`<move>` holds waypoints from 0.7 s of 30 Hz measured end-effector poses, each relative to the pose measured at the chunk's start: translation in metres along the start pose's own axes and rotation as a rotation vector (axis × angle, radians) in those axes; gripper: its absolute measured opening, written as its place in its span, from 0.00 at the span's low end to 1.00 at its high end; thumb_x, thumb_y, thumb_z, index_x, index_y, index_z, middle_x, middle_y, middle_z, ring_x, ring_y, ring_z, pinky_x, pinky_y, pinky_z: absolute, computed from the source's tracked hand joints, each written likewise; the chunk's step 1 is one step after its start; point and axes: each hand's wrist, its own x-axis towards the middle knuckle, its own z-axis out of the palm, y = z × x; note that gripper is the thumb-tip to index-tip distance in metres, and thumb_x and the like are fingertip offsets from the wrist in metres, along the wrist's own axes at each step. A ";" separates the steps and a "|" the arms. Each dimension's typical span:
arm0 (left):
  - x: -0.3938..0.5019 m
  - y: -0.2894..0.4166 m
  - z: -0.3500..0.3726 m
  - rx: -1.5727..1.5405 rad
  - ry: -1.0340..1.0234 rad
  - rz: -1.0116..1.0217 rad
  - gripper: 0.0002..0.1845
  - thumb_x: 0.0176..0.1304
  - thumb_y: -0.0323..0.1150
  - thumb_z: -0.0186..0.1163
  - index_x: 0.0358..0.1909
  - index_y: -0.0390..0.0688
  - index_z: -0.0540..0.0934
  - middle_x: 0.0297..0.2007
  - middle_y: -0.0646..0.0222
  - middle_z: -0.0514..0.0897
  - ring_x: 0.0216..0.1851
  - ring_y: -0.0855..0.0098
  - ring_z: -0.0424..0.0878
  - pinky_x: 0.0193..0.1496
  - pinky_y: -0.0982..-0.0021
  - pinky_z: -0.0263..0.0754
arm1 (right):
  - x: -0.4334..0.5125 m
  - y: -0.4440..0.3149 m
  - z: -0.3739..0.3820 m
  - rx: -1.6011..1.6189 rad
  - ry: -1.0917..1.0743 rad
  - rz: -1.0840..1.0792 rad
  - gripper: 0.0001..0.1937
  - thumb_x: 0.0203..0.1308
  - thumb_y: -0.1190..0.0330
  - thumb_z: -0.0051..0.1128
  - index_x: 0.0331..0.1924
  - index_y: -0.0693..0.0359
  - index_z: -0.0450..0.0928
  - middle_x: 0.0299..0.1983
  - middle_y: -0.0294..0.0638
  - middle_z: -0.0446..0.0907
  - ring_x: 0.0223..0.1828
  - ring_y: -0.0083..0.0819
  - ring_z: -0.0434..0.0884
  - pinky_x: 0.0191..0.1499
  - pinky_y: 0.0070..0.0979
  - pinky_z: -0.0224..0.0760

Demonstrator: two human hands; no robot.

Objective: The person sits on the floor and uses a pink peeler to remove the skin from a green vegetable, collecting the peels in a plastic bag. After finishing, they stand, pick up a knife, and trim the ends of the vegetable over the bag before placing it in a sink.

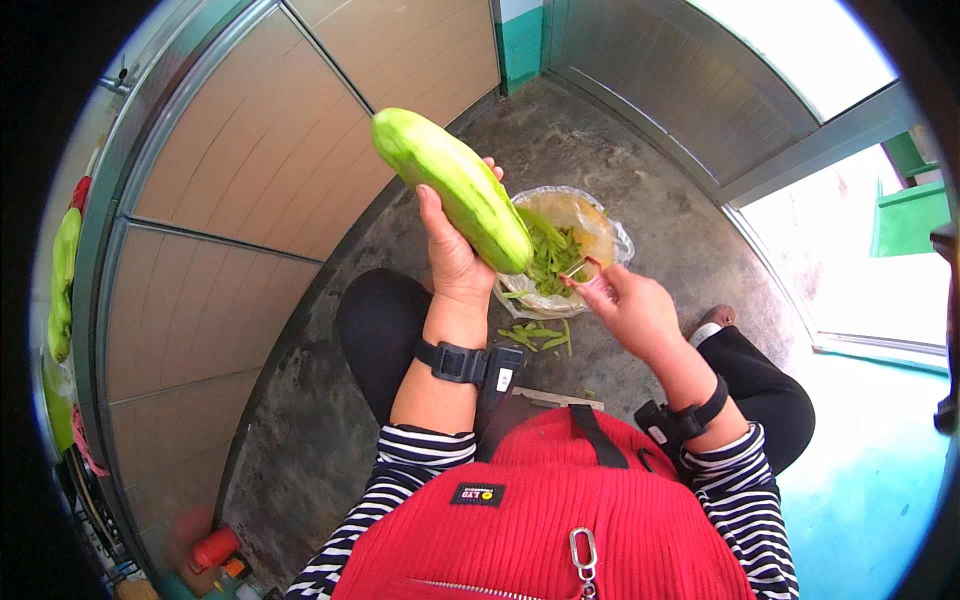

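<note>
My left hand [457,247] grips a long pale-green gourd [454,187], largely peeled, with darker green streaks. The gourd tilts, its far end up and to the left. My right hand [626,304] holds a vegetable peeler [577,268] close to the gourd's lower end, apart from it. Below both stands a container lined with a clear plastic bag [616,238], with green peelings [553,251] heaped inside. More peel strips [536,334] lie on the floor at its near side.
Panelled cabinet doors [247,150] rise at the left, and a metal door [675,90] stands at the upper right beside a bright doorway. A red object [215,550] sits on the concrete floor [300,420] at lower left. My knees flank the container.
</note>
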 end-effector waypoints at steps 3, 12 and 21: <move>-0.001 -0.004 -0.001 -0.003 -0.032 -0.047 0.38 0.66 0.66 0.52 0.59 0.41 0.72 0.51 0.57 0.81 0.50 0.65 0.81 0.53 0.63 0.80 | 0.005 -0.007 -0.019 0.039 0.101 -0.036 0.26 0.62 0.41 0.56 0.42 0.58 0.81 0.30 0.50 0.85 0.33 0.50 0.85 0.37 0.43 0.78; -0.002 -0.019 -0.006 0.145 -0.145 -0.088 0.37 0.64 0.62 0.58 0.61 0.41 0.71 0.52 0.60 0.81 0.54 0.66 0.79 0.59 0.62 0.76 | 0.033 -0.078 -0.036 0.108 0.347 -0.292 0.22 0.61 0.47 0.60 0.40 0.60 0.78 0.26 0.48 0.81 0.31 0.50 0.84 0.33 0.40 0.76; -0.007 -0.005 -0.003 -0.018 -0.102 -0.110 0.36 0.66 0.63 0.56 0.62 0.43 0.71 0.52 0.59 0.81 0.53 0.67 0.80 0.56 0.64 0.76 | -0.008 -0.031 -0.046 0.017 0.102 -0.031 0.21 0.62 0.49 0.60 0.36 0.63 0.79 0.26 0.52 0.82 0.31 0.51 0.83 0.35 0.42 0.74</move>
